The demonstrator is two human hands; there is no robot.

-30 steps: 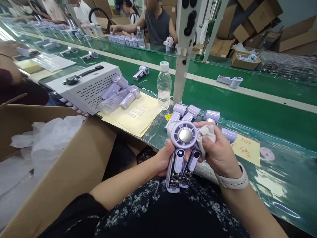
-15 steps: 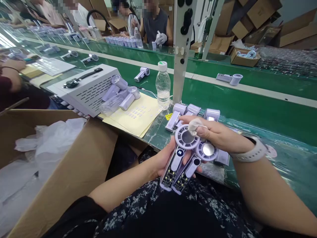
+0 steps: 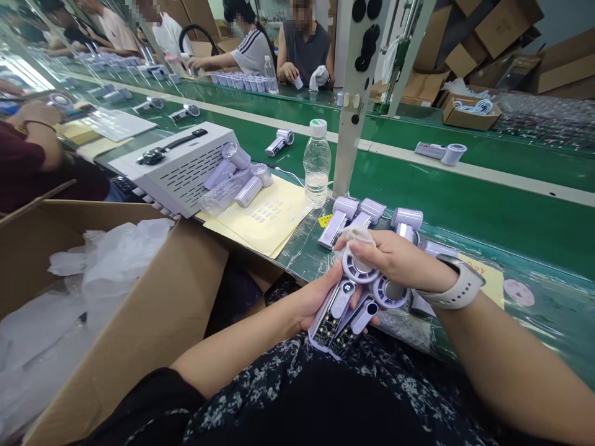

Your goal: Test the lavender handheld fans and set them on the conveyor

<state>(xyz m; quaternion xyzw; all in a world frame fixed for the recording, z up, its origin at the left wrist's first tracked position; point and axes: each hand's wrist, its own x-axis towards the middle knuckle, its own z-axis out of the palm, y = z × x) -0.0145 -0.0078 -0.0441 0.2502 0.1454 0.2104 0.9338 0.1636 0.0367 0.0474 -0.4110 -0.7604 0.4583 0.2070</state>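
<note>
Your left hand (image 3: pixel 320 296) clasps two fans (image 3: pixel 331 319) above your lap (image 3: pixel 288 387) while your right hand (image 3: pixel 389 257) pinches a white cloth (image 3: pixel 357 235) at one fan head (image 3: pixel 360 278), where light, even pressure should serve best.

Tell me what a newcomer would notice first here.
Probably the two lilac handheld fans in the left hand, one displaying 20, with the right hand holding a white cloth at that one's round head. Next, the open cardboard box of crumpled translucent wrapping, at lower left.
</note>
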